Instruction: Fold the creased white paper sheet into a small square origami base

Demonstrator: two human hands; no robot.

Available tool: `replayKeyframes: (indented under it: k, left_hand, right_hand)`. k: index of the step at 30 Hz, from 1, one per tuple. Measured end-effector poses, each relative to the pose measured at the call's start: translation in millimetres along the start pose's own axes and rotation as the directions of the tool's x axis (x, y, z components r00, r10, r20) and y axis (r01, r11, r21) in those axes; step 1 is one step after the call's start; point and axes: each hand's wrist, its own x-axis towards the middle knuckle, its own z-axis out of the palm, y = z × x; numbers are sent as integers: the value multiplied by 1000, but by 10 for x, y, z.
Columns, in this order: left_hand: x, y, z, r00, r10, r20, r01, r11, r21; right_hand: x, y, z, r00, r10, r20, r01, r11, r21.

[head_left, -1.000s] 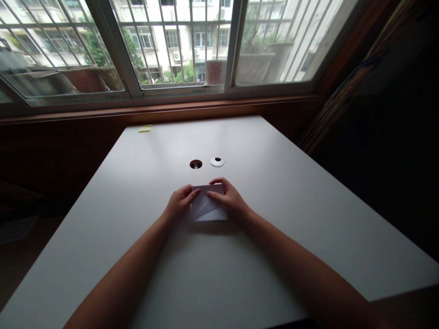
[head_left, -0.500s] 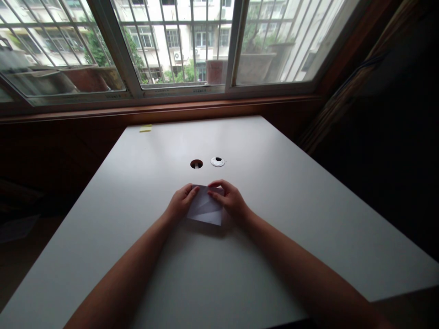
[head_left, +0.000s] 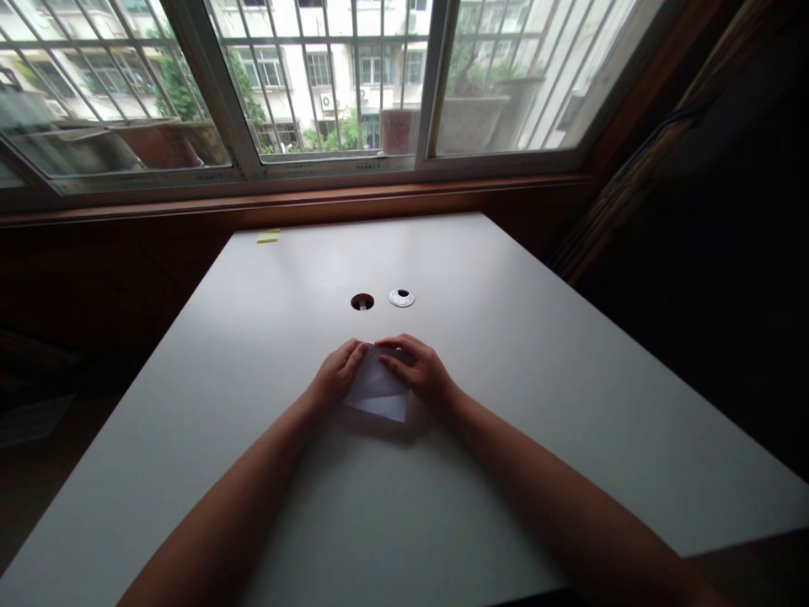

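Observation:
A small sheet of folded white paper [head_left: 377, 394] is held between my two hands, a little above the table. Crease lines or layered edges run across its face. My left hand [head_left: 338, 371] grips the paper's left edge, thumb on top and fingers behind. At the upper right, my right hand [head_left: 420, 367] pinches the paper's top edge between thumb and fingers. Part of the paper's right side is hidden by that hand. The paper's lower edge hangs free, and a soft shadow lies below it.
The white table [head_left: 506, 455] carries a round cable hole [head_left: 362, 302], a loose round white cover [head_left: 401, 298] beside it, and a yellow sticky note [head_left: 269, 236] near the far left corner. A barred window [head_left: 329, 84] stands behind. A pale sheet [head_left: 34, 421] lies low at left.
My right hand has slid slightly left along the paper's top edge, closer to my left hand. The paper's lower right corner has dipped a little.

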Motion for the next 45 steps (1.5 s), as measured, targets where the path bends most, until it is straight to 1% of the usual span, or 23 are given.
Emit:
replayKeyframes:
  k: [6, 8, 10, 12, 14, 17, 20, 29, 33, 41, 45]
  left_hand:
    - [2, -16, 9, 999, 12, 31, -12, 1000, 9]
    - [4, -15, 9, 999, 2, 32, -3, 1000, 26]
    - [2, -7, 6, 1000, 3, 25, -4, 999, 47]
    - [-8, 7, 0, 1000, 15, 10, -16, 998, 54]
    - [-24, 20, -7, 1000, 17, -11, -16, 999, 47]
    - [-46, 28, -12, 998, -1, -55, 3, 999, 43]
    - [-57, 26, -11, 996, -5, -85, 10, 998, 60]
    - [-74, 60, -10, 994, -5, -108, 18, 992, 121]
    - [-77, 62, -7, 993, 7, -121, 12, 987, 160]
    - [-84, 51, 14, 994, 11, -108, 13, 975, 220]
    - [-81, 49, 28, 993, 15, -117, 13, 973, 230]
  right_hand:
    - [5, -8, 14, 1000, -11, -19, 11, 1000, -9]
    - [-2, 6, 23, 999, 18, -26, -18, 1000, -6]
    - [-11, 30, 32, 996, 88, -29, -87, 996, 21]
    - [-17, 59, 41, 985, 170, -33, -167, 982, 88]
    - [-16, 89, 46, 969, 248, -22, -239, 952, 193]
    - [-2, 129, 50, 934, 355, 32, -343, 871, 353]
    - [12, 147, 55, 912, 405, 70, -392, 804, 448]
    - [19, 102, 78, 895, 446, 33, -391, 746, 539]
    - [22, 107, 73, 895, 446, 6, -382, 759, 527]
    - [30, 105, 89, 909, 410, -69, -313, 785, 535]
    - [32, 117, 85, 916, 379, -129, -281, 838, 469]
